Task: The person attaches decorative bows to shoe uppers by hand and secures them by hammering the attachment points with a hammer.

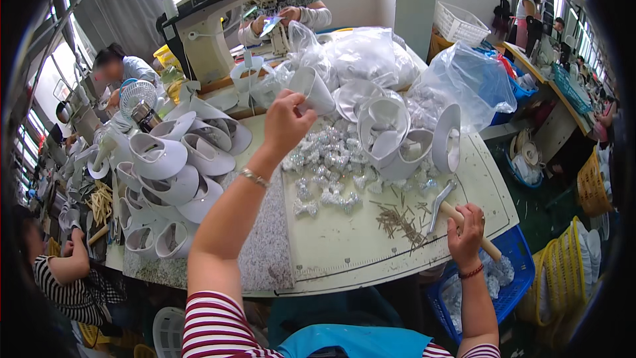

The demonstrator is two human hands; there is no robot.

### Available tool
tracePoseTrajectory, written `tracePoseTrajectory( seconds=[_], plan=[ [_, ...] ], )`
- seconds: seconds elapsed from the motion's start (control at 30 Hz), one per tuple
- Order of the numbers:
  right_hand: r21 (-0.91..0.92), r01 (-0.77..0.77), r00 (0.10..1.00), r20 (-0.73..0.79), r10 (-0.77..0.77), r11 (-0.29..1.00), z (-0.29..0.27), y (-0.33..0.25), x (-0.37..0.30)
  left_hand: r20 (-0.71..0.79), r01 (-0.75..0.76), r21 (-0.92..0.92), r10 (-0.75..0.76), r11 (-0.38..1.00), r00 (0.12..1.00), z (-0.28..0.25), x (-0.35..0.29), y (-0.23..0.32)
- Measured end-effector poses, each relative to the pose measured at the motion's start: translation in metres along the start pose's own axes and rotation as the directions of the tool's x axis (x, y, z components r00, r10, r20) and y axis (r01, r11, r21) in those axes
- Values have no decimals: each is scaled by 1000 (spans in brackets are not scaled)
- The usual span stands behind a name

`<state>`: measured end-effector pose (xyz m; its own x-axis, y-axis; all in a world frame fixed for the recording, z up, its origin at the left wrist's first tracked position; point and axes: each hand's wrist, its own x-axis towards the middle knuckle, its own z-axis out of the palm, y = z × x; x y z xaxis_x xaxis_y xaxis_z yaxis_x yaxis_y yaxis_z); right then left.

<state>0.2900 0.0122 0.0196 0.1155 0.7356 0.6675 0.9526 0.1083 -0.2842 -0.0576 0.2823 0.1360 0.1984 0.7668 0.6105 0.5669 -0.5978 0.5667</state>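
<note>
Closest to the person, the right hand (466,229) is wrapped round the wooden handle of a small hammer (450,207) at the near right corner of the desk (344,252), its grip closed firmly on the handle. The hammer's long axis runs on a slant from the handle end at lower right up toward the metal head at upper left, and the head lies on the desk beside a scatter of thin nails (401,219). For a clean blow, I would judge the hand sits well: back along the handle, with the head free to swing.

A little farther in, a drift of small glittery bow-shaped trims (328,172) covers the middle of the desk.

Above them the left hand (286,121) is raised, fingers pinched on the rim of a white shoe upper (311,89), held clear of the desk. Its open mouth faces up and away, and its long axis tilts from the hand toward the far right. It seems wise to carry it by the stiff edge as now, so the soft shell does not fold, and to bring it down flat near the nails before the hammer moves.

To the left lies a heap of more white uppers (169,172); another cluster (397,136) stands right of centre. Beyond are clear plastic bags (371,56) and a sewing machine (218,20) where another person's hands work.
</note>
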Motion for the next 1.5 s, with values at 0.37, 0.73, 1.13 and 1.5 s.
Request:
tracePoseTrajectory(
  seconds=[0.37,0.73,1.13,1.5],
  plan=[
    [-57,165,943,303,-140,985,9,-76,-2,504,-128,212,4,969,864,-149,-159,14],
    [29,181,976,122,-183,983,27,-80,1,437,-225,172,130,959,890,-22,-178,75],
    [284,17,996,76,-40,959,29,-78,-4,403,-26,209,-62,978,913,52,-166,48],
    [794,-584,801,529,280,168,14,-102,-7,407,93,233,-184,968,895,58,-154,55]
  ],
)
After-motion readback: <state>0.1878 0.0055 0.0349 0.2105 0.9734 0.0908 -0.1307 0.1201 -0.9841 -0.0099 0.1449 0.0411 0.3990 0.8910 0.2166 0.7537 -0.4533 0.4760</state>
